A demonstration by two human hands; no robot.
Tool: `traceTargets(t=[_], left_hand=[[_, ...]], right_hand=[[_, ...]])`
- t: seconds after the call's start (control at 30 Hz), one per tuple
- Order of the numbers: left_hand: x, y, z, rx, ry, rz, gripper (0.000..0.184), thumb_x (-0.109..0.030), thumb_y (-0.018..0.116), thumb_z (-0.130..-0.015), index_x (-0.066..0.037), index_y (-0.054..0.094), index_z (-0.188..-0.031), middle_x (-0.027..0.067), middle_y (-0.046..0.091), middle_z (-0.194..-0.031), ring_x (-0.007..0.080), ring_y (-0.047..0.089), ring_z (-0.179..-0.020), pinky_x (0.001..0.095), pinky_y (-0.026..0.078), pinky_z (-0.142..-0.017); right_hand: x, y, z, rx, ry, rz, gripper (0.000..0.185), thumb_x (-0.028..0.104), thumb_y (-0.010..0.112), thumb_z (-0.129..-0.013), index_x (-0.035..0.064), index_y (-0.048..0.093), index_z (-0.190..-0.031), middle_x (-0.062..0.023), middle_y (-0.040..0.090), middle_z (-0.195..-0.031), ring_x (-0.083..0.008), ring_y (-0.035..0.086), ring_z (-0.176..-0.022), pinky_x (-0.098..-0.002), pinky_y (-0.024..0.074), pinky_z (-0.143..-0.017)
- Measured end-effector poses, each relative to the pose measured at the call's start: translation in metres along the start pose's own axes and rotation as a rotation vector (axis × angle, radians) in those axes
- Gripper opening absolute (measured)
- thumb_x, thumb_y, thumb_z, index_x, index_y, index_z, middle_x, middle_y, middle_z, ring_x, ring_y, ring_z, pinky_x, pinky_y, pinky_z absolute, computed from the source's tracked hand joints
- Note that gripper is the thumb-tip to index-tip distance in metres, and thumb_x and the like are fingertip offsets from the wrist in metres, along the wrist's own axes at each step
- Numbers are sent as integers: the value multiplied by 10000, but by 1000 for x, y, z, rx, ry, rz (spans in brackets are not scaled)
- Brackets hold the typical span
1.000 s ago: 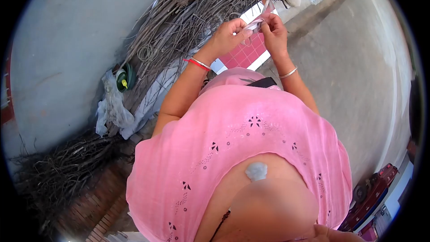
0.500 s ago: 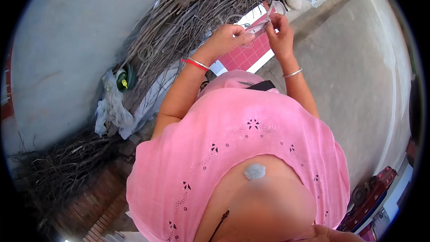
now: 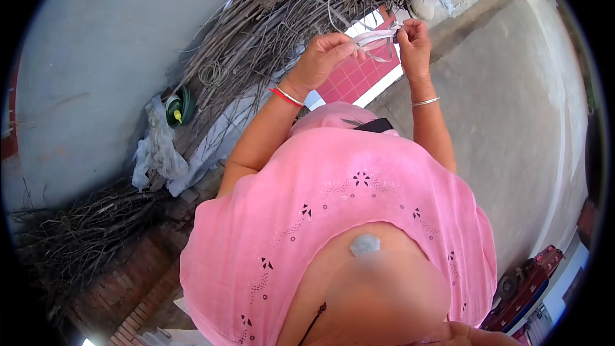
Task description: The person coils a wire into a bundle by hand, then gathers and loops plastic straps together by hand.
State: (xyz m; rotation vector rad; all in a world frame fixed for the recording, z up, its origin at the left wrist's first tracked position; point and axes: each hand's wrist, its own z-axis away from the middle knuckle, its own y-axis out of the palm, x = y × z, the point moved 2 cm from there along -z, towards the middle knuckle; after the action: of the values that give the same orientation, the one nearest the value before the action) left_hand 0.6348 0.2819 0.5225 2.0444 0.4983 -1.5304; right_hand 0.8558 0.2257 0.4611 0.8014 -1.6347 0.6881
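We see the left hand (image 3: 320, 61) and right hand (image 3: 415, 43) pinching a pale ribbon (image 3: 373, 38) above the red-tiled panel (image 3: 349, 82). Beside this panel, we note piled sticks (image 3: 256, 29).

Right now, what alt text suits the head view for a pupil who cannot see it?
A person's left hand and right hand hold a pale strip between them, over red tiles with white edging. The person's pink top fills the lower middle; dry sticks lie to the left, concrete ground to the right.
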Motion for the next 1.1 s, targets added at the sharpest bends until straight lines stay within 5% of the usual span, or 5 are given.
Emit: traceTargets(t=[0.17, 0.37, 0.57, 0.93, 1.1], left_hand=[[6, -7, 4, 119, -512, -249, 289, -255, 544, -946, -37, 624, -773, 1, 555, -674, 56, 474, -621, 204, 386, -605], [-6, -8, 16, 313, -141, -170, 353, -295, 495, -979, -46, 603, -754, 2, 520, -665, 90, 488, -664, 250, 417, -641], [13, -37, 10, -173, -61, 434, 372, -377, 413, -1000, -63, 571, -880, 75, 598, -870, 224, 574, -931, 416, 429, -922], [51, -107, 29, -626, -125, 678, 312, -344, 427, -993, -72, 580, -988, 93, 610, -1040, 242, 580, -992, 435, 475, -918], [54, -140, 43, -608, -20, 903, 299, -316, 468, -981, -110, 512, -769, 20, 524, -742, 188, 519, -747, 414, 464, -851]], right_hand=[[13, 12, 18, 20, -155, 384, 120, -17, 552, -857, 27, 540, -969, 11, 583, -785, -54, 546, -674, -205, 467, -642], [-22, -11, 8, -14, 97, 217, 154, 42, 562, -864, -5, 541, -1010, -53, 646, -805, -101, 616, -723, -244, 495, -649], [-32, -19, 18, 139, 390, -114, 268, 47, 528, -894, -28, 549, -1151, -37, 620, -865, -88, 578, -717, -219, 480, -659], [-25, -32, 20, 116, 497, -514, 248, 47, 530, -886, 12, 569, -1128, -7, 583, -830, -80, 511, -685, -230, 450, -670], [-15, -42, 16, 66, 369, -658, 188, 36, 517, -877, 41, 495, -1064, -21, 524, -784, -115, 501, -707, -252, 439, -672]])
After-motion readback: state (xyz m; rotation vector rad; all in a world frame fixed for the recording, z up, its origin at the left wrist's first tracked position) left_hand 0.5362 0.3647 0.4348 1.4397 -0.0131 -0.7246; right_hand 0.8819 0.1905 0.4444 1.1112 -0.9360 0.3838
